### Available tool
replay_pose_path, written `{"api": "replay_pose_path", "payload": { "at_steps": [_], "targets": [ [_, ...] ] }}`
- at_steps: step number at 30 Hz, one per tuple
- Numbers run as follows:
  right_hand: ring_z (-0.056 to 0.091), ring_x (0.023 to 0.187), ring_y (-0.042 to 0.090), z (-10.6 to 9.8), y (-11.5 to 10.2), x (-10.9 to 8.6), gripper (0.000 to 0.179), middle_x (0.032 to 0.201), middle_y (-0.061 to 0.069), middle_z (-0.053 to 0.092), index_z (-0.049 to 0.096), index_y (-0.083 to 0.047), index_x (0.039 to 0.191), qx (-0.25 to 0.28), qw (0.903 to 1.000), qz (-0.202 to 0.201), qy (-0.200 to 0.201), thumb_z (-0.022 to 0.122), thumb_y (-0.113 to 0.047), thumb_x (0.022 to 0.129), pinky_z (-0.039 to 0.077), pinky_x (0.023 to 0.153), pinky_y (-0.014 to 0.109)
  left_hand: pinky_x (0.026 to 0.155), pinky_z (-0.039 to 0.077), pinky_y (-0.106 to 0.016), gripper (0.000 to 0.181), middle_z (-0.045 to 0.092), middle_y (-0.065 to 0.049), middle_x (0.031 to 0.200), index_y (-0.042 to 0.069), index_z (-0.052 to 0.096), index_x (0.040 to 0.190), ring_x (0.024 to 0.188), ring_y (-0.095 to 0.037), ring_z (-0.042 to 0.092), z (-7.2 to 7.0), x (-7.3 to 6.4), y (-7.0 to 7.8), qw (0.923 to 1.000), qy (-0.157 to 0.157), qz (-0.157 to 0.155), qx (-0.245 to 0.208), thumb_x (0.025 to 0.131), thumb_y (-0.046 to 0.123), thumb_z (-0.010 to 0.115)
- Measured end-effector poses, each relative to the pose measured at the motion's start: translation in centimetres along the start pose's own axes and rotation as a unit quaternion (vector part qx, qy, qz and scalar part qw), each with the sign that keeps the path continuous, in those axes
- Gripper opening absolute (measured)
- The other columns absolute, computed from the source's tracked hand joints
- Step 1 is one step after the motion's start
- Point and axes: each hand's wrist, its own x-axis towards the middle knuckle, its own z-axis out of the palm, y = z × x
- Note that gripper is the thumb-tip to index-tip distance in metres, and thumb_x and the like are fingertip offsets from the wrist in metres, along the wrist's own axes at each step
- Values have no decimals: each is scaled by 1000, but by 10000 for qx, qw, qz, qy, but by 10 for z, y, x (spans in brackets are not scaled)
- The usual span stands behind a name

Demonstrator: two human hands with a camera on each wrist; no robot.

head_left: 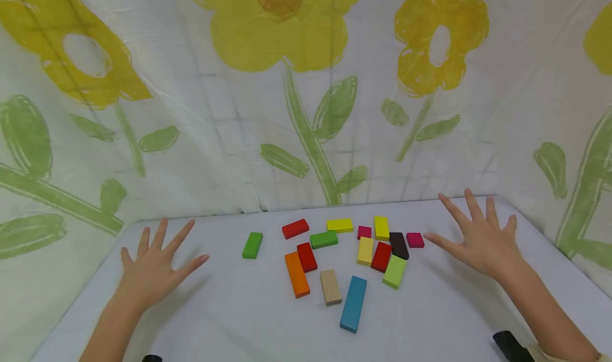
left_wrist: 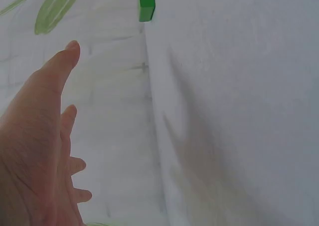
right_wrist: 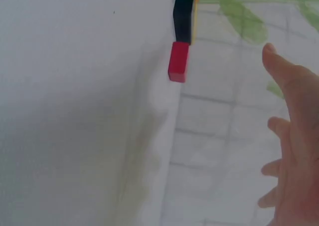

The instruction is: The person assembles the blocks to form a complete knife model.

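One white backdrop (head_left: 205,181), printed with yellow flowers and green leaves, fills the upper part of the head view and both side edges. A white table (head_left: 239,325) extends across the lower part of the frame.

Two bare hands are positioned above the table, each casting a shadow on it. Left hand (head_left: 153,271): left of the frame, fingers and thumb spread, well apart from the nearest item, the left green block (head_left: 252,245). Right hand (head_left: 487,242): right of the frame, fingers and thumb spread, thumb directed toward the right pink block (head_left: 415,240); the right wrist view shows a gap between them.

Fifteen blocks lie on the table, from the centre to right of centre of the frame. By size:
- Blue block (head_left: 354,304): lower centre, the longest.
- Orange block (head_left: 297,275): centre, just beside a red block (head_left: 307,257) at its upper right.
- Beige block (head_left: 331,287): between the orange and blue blocks.
- Lime block (head_left: 394,271): right of centre, below the black block (head_left: 399,245).
- Upper yellow block (head_left: 340,225): above the centre green block (head_left: 323,240).
- Left pink block (head_left: 364,233): upper right of centre; with the right pink block, the smallest.
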Motion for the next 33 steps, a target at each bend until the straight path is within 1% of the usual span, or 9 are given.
{"api": "replay_pose_path", "payload": {
  "at_steps": [7,12,16,22,26,29,31,33],
  "targets": [
    [1,135,63,-2,-19,12,97,157,29,5,10,-29,157,85,9999,-9,-127,50,-76,82,-1,90,84,88,-1,-85,85,-1,-21,160,38,13,156,138,-59,3,1,17,21,9997,-32,141,-193,87,71,50],
    [-1,136,61,-3,-33,21,98,157,29,6,12,-28,157,202,9997,-28,-97,51,-76,81,-2,91,83,90,0,-84,84,1,-19,161,41,13,155,140,-56,1,3,29,38,9993,13,255,-277,86,73,49],
    [-2,137,61,-5,-43,27,98,157,29,6,12,-26,157,262,9996,-53,-120,52,-74,82,-2,93,82,93,1,-83,84,4,-19,161,40,15,155,140,-55,3,7,38,53,9988,41,380,-307,86,74,47],
    [1,137,61,-8,-55,35,97,158,28,7,10,-28,157,252,9992,-156,-282,47,-77,82,0,93,83,96,1,-80,83,5,-18,161,40,15,155,141,-54,4,11,51,75,9980,-87,522,-339,86,75,45],
    [5,137,59,-7,-63,36,95,158,26,9,11,-29,157,295,9985,-322,-336,47,-76,83,3,94,82,99,2,-78,84,8,-15,162,39,16,155,142,-52,5,18,55,88,9974,-93,624,-357,85,75,45],
    [11,137,58,-5,-68,34,92,158,25,13,13,-29,157,338,9975,-538,-297,50,-72,85,6,95,81,102,6,-75,84,13,-14,161,36,21,155,142,-49,9,25,53,95,9956,-57,831,-425,85,75,46],
    [17,136,56,-3,-71,31,88,157,23,17,17,-29,157,404,9964,-726,-189,57,-65,87,10,96,80,105,9,-72,83,17,-13,160,32,24,155,143,-47,12,28,51,98,9928,-75,1005,-651,86,73,48],
    [23,135,54,-1,-73,29,85,156,22,22,21,-27,156,494,9941,-967,-54,63,-55,88,15,97,78,105,15,-70,81,19,-11,160,31,26,155,144,-44,14,30,48,100,9881,-147,1121,-1043,87,69,51]
  ]
}}
